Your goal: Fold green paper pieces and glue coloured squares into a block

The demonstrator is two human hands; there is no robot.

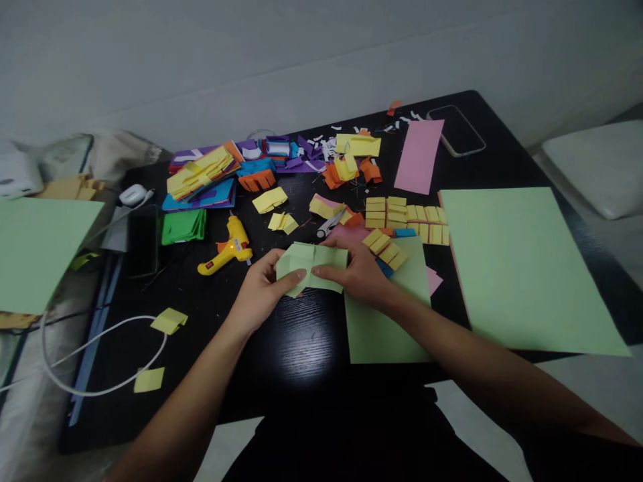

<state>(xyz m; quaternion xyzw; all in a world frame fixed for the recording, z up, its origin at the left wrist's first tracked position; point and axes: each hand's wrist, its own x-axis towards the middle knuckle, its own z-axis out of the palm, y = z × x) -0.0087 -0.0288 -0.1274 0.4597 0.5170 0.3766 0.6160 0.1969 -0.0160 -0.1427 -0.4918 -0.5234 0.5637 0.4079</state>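
Observation:
A folded light green paper (324,258) is held above the black table by both hands. My left hand (264,284) grips its left end, thumb on top and fingers behind. At its right part, my right hand (359,268) pinches it, the thumb pressing near the middle crease. Beneath my right forearm lies a light green sheet (386,328). Small scissors (329,225) rest just behind the held paper. To the left of my left hand is a yellow glue gun (231,248).
Folded yellow pieces (386,213) sit in rows behind my right hand. Large green sheets (527,268) cover the right side. Stacks of coloured paper (203,174), a pink strip (419,155) and a phone (456,130) lie at the back. A white cable (105,391) loops at the left.

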